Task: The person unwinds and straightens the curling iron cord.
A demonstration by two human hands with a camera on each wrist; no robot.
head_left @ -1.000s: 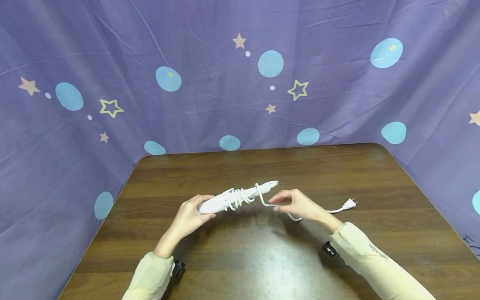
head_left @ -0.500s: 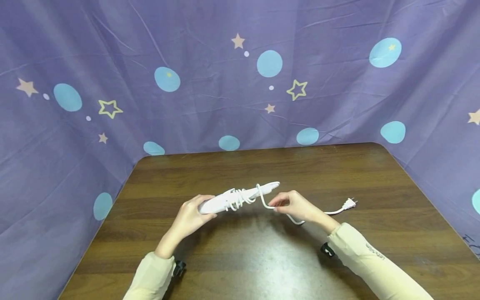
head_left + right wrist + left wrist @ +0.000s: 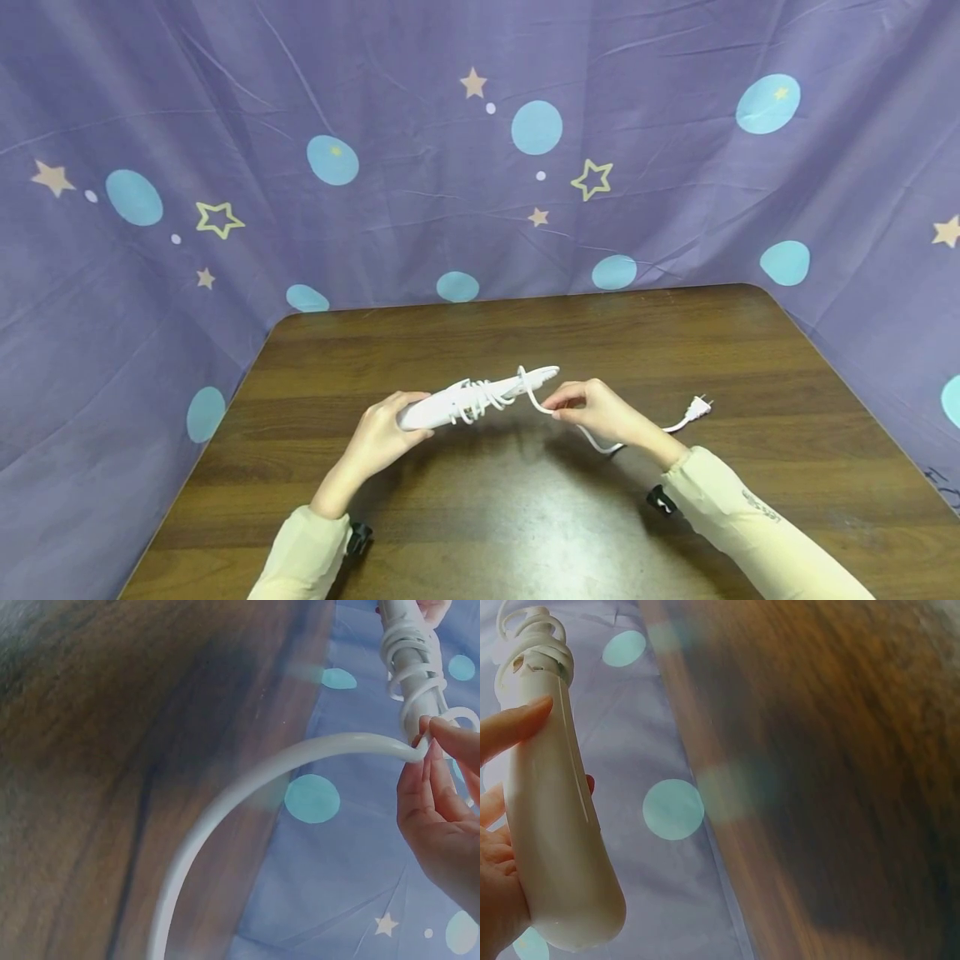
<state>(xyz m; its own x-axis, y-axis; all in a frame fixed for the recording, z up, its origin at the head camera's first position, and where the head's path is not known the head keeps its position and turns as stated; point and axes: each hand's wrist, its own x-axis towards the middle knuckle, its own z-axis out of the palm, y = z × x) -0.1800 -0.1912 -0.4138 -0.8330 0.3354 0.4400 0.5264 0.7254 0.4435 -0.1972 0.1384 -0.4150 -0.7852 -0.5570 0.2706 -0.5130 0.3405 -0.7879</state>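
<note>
A white wand-shaped electric appliance [image 3: 429,411] is held above the table, tilted with its narrow end up to the right. My left hand [image 3: 381,435] grips its thick rounded end; in the left wrist view the thumb lies along the smooth body [image 3: 562,817]. Several turns of white power cord [image 3: 322,746] wrap the appliance's middle, and one loose loop goes round near its narrow tip. Thumb and fingers of my right hand [image 3: 600,410] pinch the cord just right of that tip. Past this hand the cord droops and runs to a two-pin plug [image 3: 697,407].
The brown wood-grain table [image 3: 480,533] has rounded back corners. A purple curtain [image 3: 420,225] with stars and blue dots hangs behind it and along both sides. Each forearm has a pale sleeve [image 3: 750,525] and a dark device at the wrist.
My right hand has shifted slightly right with the cord, and its fingers now close on it. The loop near the tip moved a little right. My left hand stays nearly still.
</note>
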